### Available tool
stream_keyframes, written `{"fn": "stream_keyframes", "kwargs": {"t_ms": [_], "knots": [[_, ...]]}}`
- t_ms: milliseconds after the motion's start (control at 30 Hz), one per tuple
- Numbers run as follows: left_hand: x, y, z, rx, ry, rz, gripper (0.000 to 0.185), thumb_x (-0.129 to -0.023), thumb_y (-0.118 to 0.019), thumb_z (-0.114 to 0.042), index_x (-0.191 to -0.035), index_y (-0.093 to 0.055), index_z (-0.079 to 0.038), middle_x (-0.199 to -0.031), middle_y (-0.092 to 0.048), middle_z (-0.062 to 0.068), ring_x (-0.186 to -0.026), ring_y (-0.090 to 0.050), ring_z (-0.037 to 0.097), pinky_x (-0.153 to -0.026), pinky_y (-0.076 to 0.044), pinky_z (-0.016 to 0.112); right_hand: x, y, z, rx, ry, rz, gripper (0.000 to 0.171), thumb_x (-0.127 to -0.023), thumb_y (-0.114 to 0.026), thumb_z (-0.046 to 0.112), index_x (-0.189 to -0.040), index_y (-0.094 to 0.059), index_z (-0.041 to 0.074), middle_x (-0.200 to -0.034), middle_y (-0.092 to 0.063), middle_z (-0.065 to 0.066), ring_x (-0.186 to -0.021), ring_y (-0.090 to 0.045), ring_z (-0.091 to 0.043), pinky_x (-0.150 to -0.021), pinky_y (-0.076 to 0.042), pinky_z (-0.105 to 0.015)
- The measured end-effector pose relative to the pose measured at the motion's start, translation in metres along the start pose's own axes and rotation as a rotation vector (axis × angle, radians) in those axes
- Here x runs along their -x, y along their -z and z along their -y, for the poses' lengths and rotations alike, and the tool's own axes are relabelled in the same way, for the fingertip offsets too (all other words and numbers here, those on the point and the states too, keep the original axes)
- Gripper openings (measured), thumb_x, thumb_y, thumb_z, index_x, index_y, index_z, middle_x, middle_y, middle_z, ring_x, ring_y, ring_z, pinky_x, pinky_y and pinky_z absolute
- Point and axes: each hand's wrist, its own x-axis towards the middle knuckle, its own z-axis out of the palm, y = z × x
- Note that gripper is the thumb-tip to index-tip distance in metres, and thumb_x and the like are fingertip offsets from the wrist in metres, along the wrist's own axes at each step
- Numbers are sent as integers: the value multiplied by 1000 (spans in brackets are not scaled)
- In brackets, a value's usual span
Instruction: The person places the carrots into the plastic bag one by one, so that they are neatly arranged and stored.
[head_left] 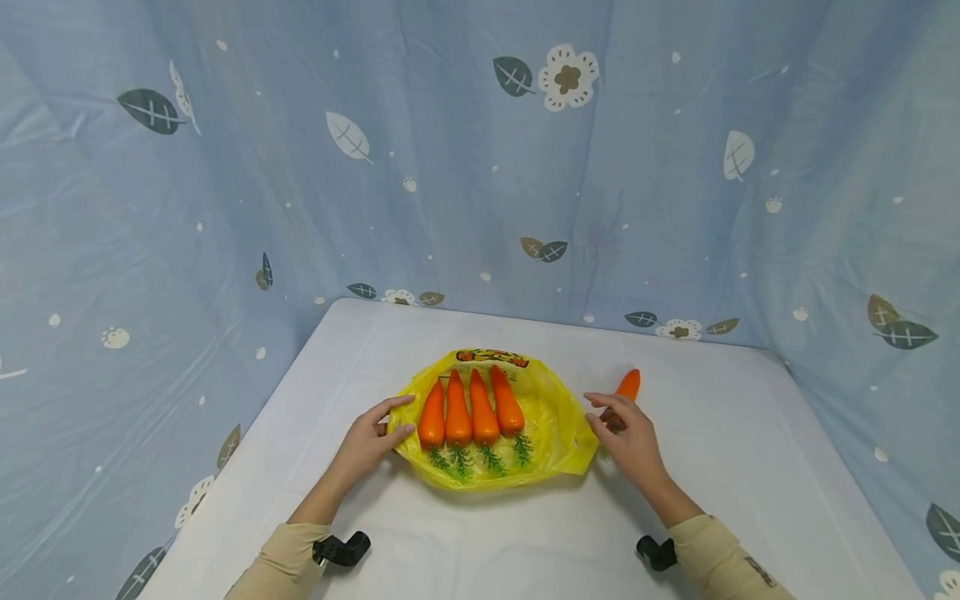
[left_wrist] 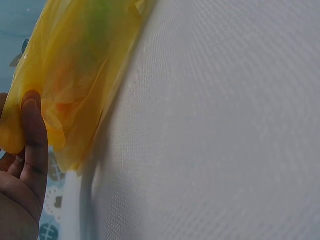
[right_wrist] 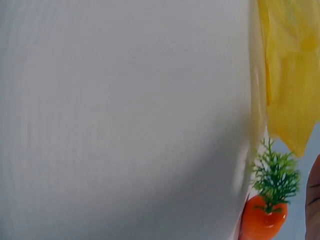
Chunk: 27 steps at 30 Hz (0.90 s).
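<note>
The yellow bag (head_left: 551, 417) carries a printed red-and-dark mark at its far edge. It is too small to read. No other writing shows.

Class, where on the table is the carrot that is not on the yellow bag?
In the head view the lone carrot lies on the white table just right of the yellow bag, partly hidden behind the right hand.
</note>
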Motion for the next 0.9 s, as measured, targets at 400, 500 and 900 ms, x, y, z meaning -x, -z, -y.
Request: {"fn": "stream_keyframes", "kwargs": {"t_ms": [400, 500, 900], "knots": [[0, 0, -2, -20, 9, -3, 51, -97, -72, -20, -145, -56, -10, -152, -45, 20, -74, -67, 18, -64, -58, 32, 2, 8, -16, 41, 14, -67, 33, -94, -74, 10, -127, -71, 14, -109, -66, -9, -87, -64, -20, -72, -55, -20], [0, -1, -2, -21, 13, -4, 51, -97, -72, -20, -145, -56, -11, -151, -46, 20, -74, -67, 18, -64, -58, 32, 2, 10, -19, 48, 16, -80, 34, -94, -75, 8, -127, -71, 13, -108, -66, -10, -88, -64, -20, -72, -52, -15], [-1, -1, 0, -17, 13, 1, 51, -97, -71, -20, -145, -55, -9, -151, -46, 22, -76, -68, 18, -64, -59, 32, 4, 15, -26, 125, -133, -139, 28, -96, -71, 10, -124, -71, 6, -108, -66, -13, -91, -61, -23, -72, -44, -5]]}}
